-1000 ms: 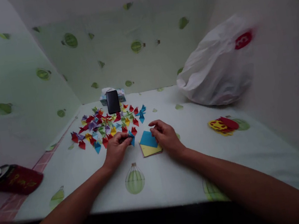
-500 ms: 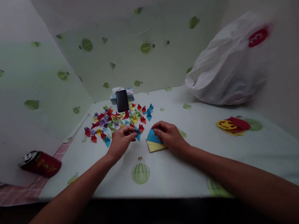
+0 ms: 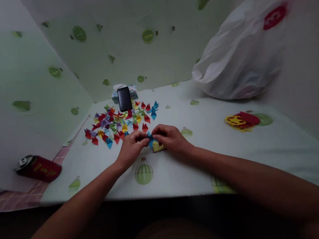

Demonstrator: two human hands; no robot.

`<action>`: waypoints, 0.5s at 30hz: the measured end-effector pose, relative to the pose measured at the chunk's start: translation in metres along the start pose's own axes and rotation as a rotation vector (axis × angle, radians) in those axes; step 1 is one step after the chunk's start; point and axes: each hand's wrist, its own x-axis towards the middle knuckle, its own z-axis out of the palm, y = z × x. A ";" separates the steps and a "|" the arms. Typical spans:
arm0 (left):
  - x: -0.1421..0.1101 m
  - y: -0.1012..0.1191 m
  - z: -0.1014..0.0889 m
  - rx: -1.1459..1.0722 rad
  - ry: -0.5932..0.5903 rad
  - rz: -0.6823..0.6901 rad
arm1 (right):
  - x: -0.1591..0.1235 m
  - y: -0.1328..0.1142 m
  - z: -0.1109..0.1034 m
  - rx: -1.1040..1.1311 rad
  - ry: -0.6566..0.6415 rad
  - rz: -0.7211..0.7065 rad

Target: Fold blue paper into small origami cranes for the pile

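Observation:
A small blue folded paper crane [image 3: 150,140] is held up between my two hands, above the table. My left hand [image 3: 132,146] pinches it from the left with thumb and forefinger. From the other side, the closed fingers of my right hand [image 3: 172,138] pinch it too, with fingertips close to those of the left. Under the right hand lies a square paper stack with a yellow sheet [image 3: 158,147] showing, mostly covered by the hand. Just beyond my left hand spreads a pile of folded paper cranes [image 3: 118,121] in red, blue, yellow, green and purple.
A black phone [image 3: 124,99] leans against a tissue box [image 3: 133,91] behind the pile. A dark red can [image 3: 39,168] lies at the left edge. On the right are yellow and red cut-out pieces [image 3: 241,121] and a white plastic bag [image 3: 234,58].
My right hand has moved left from the paper stack to the crane in my left hand. The blue sheet seen on the stack before is out of sight. The whole view has shifted slightly.

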 end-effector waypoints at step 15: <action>-0.019 -0.028 -0.070 0.264 0.270 -0.041 | -0.005 -0.007 -0.004 -0.081 0.041 0.078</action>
